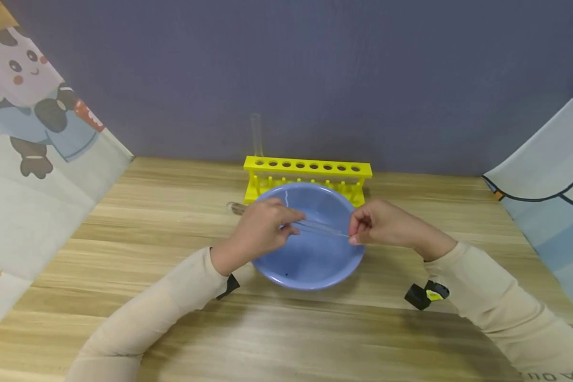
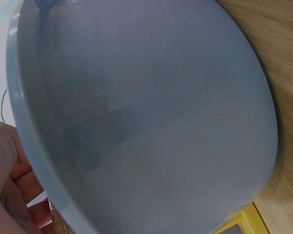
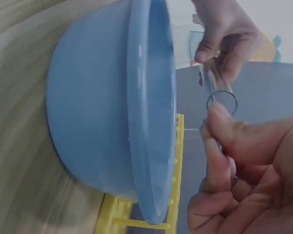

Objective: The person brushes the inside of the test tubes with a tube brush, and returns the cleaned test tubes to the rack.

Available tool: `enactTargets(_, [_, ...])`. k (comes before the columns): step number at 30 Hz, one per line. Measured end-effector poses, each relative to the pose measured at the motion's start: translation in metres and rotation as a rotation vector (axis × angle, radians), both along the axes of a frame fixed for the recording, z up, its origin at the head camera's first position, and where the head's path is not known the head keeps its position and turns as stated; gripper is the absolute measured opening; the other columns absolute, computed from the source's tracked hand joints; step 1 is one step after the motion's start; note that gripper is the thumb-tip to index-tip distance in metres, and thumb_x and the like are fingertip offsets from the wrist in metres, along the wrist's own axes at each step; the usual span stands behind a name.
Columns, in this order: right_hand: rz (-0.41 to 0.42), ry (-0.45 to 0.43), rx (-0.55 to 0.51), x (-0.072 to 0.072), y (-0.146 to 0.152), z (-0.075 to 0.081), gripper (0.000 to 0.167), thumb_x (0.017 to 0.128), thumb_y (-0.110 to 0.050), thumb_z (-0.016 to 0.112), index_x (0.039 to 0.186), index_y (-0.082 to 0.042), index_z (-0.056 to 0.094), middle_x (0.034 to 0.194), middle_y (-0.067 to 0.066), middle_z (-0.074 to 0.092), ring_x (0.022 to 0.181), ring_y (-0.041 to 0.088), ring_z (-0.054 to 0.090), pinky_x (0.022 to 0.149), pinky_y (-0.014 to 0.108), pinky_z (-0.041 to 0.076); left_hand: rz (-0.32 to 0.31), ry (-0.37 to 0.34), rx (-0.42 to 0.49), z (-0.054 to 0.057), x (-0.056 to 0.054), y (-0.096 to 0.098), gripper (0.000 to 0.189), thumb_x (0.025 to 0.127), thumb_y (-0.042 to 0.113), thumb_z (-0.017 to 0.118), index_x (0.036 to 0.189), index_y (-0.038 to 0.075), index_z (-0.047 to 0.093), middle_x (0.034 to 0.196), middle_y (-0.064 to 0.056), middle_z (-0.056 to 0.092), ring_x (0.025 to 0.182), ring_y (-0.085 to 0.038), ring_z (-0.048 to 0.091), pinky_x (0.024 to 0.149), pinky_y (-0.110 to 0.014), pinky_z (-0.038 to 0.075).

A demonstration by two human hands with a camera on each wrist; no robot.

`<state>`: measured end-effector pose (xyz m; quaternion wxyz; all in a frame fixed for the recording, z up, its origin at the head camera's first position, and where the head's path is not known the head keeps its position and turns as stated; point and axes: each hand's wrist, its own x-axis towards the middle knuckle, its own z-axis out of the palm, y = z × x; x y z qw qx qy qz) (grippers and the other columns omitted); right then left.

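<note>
Above the blue basin [image 1: 310, 265], my left hand [image 1: 262, 228] grips a clear glass test tube [image 1: 317, 227] lying nearly level. Its rounded end pokes out to the left of that hand, with the brown bristles of a test tube brush [image 1: 239, 208] inside. My right hand [image 1: 382, 225] pinches the brush's thin wire handle just outside the tube's mouth. From the right wrist, the tube's round open rim [image 3: 222, 102] shows just beyond the right thumb. Only part of the left hand [image 2: 10, 180] appears in the left wrist view, beside the basin's rim.
Behind the basin stands a yellow test tube rack [image 1: 307, 166] with a row of holes and pegs. Another clear test tube [image 1: 257, 135] stands upright in its leftmost hole. A dark grey panel [image 1: 305, 79] rises behind the wooden table [image 1: 291, 339], with printed cloths at both sides.
</note>
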<state>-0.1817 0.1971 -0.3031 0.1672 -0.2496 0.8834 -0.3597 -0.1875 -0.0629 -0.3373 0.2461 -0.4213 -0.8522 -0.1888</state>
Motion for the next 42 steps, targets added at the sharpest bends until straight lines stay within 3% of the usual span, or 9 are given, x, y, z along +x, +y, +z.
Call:
enactTargets(11, [-0.005,0.229,0.123,0.002,-0.013,-0.001,0.016,0.075,0.001,0.075,0.067,-0.006,0.063,0.062,-0.002,0.057,0.059,0.012,0.049,0.053,0.023,0.044,-0.011,-0.019,0.003,0.001,-0.001,0.000,0.021,0.073,0.010,0.080,0.094,0.011,0.076,0.085,0.002,0.073,0.066,-0.013,0.058,0.058,-0.024,0.045])
enactTargets(18, [-0.005,0.339,0.216,0.007,-0.019,-0.001,0.018,0.075,0.000,0.076,0.069,-0.008,0.061,0.062,-0.003,0.057,0.058,0.011,0.049,0.053,0.024,0.045,-0.014,-0.053,0.001,0.002,-0.002,0.001,0.021,0.074,0.009,0.079,0.095,0.007,0.075,0.089,0.000,0.073,0.074,-0.017,0.063,0.072,-0.030,0.051])
enactTargets(23, [0.009,0.353,0.244,0.011,-0.022,0.003,0.019,0.075,-0.002,0.077,0.071,-0.008,0.059,0.064,-0.002,0.057,0.060,0.011,0.051,0.054,0.024,0.046,0.008,-0.086,0.003,0.003,0.000,-0.001,0.022,0.075,0.010,0.079,0.097,0.008,0.075,0.089,0.000,0.073,0.075,-0.017,0.063,0.065,-0.027,0.050])
enactTargets(29, [0.026,0.444,0.311,0.020,-0.029,0.004,0.021,0.075,-0.005,0.077,0.073,-0.009,0.057,0.063,-0.003,0.057,0.059,0.010,0.052,0.052,0.023,0.044,0.007,-0.107,0.010,0.003,0.001,-0.002,0.022,0.075,0.009,0.079,0.096,0.008,0.075,0.088,0.000,0.073,0.072,-0.016,0.062,0.065,-0.027,0.048])
enactTargets(34, [0.006,0.489,0.272,0.019,-0.029,-0.002,0.024,0.076,-0.003,0.076,0.070,-0.008,0.054,0.062,-0.002,0.053,0.057,0.011,0.048,0.050,0.023,0.041,-0.001,-0.094,0.010,0.003,0.002,-0.002,0.020,0.076,0.009,0.078,0.095,0.007,0.074,0.088,-0.001,0.073,0.073,-0.017,0.062,0.066,-0.027,0.049])
enactTargets(42, [-0.025,0.669,0.298,0.019,-0.030,-0.011,0.027,0.074,0.009,0.071,0.068,-0.008,0.051,0.065,0.002,0.051,0.061,0.019,0.050,0.054,0.030,0.045,0.018,-0.126,-0.036,0.004,0.003,-0.002,0.016,0.079,0.012,0.075,0.095,0.009,0.074,0.083,0.001,0.072,0.072,-0.015,0.062,0.065,-0.026,0.050])
